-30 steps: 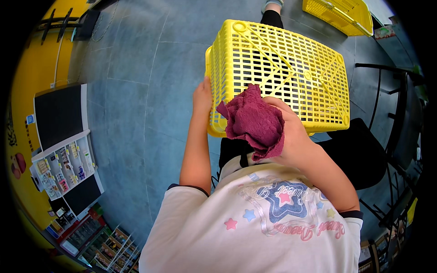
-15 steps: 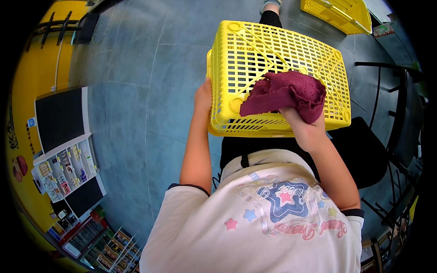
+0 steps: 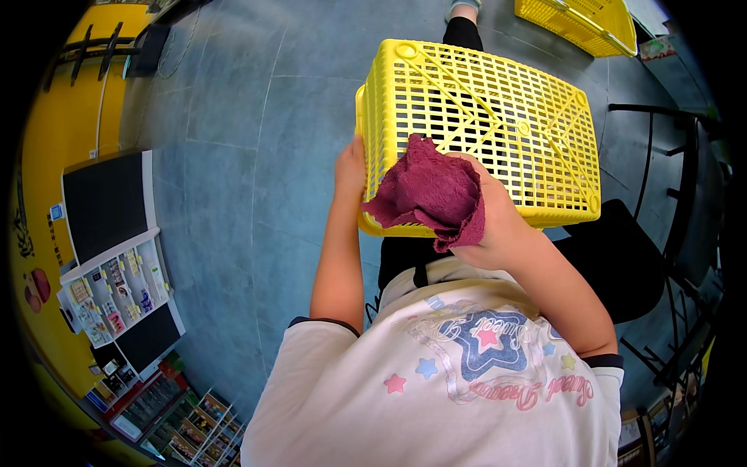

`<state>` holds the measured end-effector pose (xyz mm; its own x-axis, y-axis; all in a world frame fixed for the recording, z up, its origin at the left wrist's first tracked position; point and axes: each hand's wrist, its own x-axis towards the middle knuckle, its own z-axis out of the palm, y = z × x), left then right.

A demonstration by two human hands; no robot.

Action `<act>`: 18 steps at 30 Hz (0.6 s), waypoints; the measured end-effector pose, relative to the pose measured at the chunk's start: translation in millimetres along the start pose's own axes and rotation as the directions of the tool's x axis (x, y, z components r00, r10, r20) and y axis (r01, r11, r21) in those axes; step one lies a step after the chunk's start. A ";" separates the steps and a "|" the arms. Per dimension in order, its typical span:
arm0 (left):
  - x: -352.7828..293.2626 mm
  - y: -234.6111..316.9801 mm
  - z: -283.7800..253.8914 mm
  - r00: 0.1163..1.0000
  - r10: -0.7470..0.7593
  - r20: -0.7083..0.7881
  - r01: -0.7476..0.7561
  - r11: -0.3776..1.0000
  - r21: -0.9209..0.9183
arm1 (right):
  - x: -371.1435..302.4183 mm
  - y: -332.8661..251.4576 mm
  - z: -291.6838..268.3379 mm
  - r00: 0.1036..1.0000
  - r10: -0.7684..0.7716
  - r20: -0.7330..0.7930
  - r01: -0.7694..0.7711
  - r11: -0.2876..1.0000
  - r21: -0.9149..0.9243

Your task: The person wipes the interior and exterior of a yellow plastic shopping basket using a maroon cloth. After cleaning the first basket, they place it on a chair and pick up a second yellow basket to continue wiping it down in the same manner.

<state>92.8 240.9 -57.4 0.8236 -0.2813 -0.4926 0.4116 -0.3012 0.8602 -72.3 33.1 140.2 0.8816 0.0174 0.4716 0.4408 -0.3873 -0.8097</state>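
Note:
A yellow plastic shopping basket (image 3: 537, 167) lies over my lap with its slotted bottom facing up. My left hand (image 3: 351, 165) is closed on the rim at its left side; most of those fingers are hidden behind the edge. In my right hand (image 3: 498, 222) is a bunched maroon cloth (image 3: 436, 187). The cloth rests against the basket's near left corner and covers part of its bottom and near side.
Another yellow basket (image 3: 576, 25) stands on the grey tiled floor (image 3: 226, 101) at the far right. Black metal chairs (image 3: 689, 194) are at the right. Along the left are a yellow wall (image 3: 39, 148) and a display shelf (image 3: 117, 296) with small goods.
My right hand has slid the maroon cloth leftward and nearer, from the middle of the near edge to the near left corner. My left hand keeps its place on the basket.

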 end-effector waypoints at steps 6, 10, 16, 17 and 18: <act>-16.9 29.0 12.8 0.997 -0.028 -0.065 0.036 0.992 0.125 | -12.5 -4.3 -8.5 0.907 0.420 0.027 -0.415 0.880 0.231; -10.7 15.6 6.9 0.999 0.001 -0.033 -0.001 1.000 0.005 | -4.3 -4.6 -17.8 0.800 0.599 -0.039 -0.455 0.647 0.613; 1.6 4.2 4.1 0.999 0.010 -0.052 -0.004 0.995 0.102 | 4.1 -3.5 -9.6 0.921 0.365 -0.135 -0.329 0.916 0.227; 4.1 1.7 3.7 0.999 0.006 -0.048 -0.002 0.997 0.080 | -2.4 3.2 -2.2 0.972 0.209 -0.111 -0.210 0.978 0.002; 6.2 -1.8 2.0 0.999 -0.019 -0.044 0.019 1.000 0.011 | -0.1 -0.2 -3.9 0.989 0.135 -0.056 -0.135 0.991 0.002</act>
<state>96.3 237.9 -62.2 0.8320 -0.2352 -0.5025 0.4230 -0.3171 0.8488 -73.1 29.6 141.7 0.9222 -0.0865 0.3769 0.3181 -0.3843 -0.8667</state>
